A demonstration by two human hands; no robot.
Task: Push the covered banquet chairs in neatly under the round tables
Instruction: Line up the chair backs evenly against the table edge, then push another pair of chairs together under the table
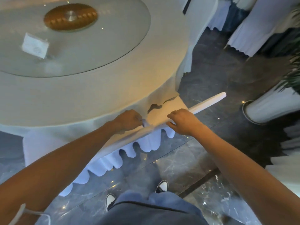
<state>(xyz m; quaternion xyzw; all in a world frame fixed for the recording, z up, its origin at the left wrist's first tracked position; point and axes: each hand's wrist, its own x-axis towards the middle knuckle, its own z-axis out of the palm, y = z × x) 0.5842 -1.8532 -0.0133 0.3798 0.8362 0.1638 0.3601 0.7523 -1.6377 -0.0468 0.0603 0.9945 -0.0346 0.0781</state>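
Observation:
A white-covered banquet chair (204,103) stands right in front of me, its back top edge running diagonally and its seat against the round table's cloth (90,98). My left hand (128,120) grips the left part of the chair back's top, fingers curled on the fabric. My right hand (183,120) holds the top edge further right, fingers curled over it. The chair cover's scalloped skirt (146,143) hangs below the back. The seat and legs are hidden.
A glass turntable (113,51) with a brown centre disc (70,16) and a small white card holder (34,45) sits on the table. Other covered chairs (253,34) stand at the back right. A white planter (272,106) with green leaves is at right. Dark marble floor (203,82) surrounds.

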